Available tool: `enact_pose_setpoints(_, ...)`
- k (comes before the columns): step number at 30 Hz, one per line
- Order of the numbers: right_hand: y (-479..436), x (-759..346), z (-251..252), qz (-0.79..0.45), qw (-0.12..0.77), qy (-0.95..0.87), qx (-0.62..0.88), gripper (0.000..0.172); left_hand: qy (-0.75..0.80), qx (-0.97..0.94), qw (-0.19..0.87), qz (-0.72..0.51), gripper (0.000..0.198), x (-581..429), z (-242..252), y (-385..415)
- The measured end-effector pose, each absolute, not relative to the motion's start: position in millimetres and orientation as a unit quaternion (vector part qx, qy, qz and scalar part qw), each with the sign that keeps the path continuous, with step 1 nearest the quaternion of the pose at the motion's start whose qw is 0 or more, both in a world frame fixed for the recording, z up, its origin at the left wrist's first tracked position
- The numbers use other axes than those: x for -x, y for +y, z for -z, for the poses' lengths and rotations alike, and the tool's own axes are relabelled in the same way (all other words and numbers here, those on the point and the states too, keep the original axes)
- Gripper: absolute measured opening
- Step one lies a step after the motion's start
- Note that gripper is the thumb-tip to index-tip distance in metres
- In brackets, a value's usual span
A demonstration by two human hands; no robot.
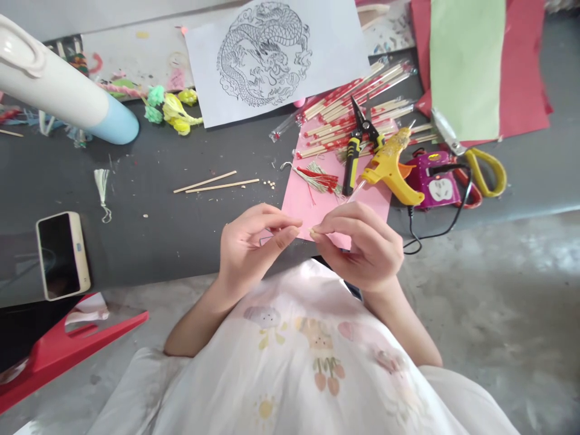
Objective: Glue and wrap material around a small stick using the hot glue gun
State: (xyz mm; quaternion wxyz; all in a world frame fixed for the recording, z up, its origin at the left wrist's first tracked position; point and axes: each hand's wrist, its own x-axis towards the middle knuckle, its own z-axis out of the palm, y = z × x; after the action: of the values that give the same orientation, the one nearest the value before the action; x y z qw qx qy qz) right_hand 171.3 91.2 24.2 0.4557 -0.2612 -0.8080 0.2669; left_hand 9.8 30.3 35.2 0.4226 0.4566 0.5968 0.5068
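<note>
- Head view: nearest is the person's patterned white top (290, 362).
- Just beyond it, the right hand (365, 244) pinches a small pale piece (312, 231) between thumb and fingertips, over the near part of a pink sheet (296, 204).
- The left hand (249, 244) faces it, thumb and forefinger drawn close together; whether they grasp anything I cannot tell. The two hands are apart.
- Left on the grey table (181, 241) lies a phone (58, 257).
- Farther in, two thin sticks (222, 186) lie near some pale crumbs (269, 183).
- A red-and-white tassel (324, 179) rests on the pink sheet, left of yellow-and-black cutters (352, 163) and a yellow glue gun (392, 166).
- Beyond are wrapped stick bundles (357, 99).
- Farthest is a dragon drawing (267, 54).
</note>
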Motion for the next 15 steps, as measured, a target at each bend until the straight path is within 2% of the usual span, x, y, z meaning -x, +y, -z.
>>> enact_pose_setpoints(5,90.6,-172.0,-23.6,-0.193,0.455,-0.834,0.245,0.024,0.570,-0.394,0.509,-0.510,0.008,-12.7,-37.1,31.9)
enact_pose_setpoints(15,82.8,-170.3,-29.6,-0.109,0.422,-0.862,0.257,0.021,0.551,-0.340,0.587,-0.486,0.016,-12.5,-36.4,29.5)
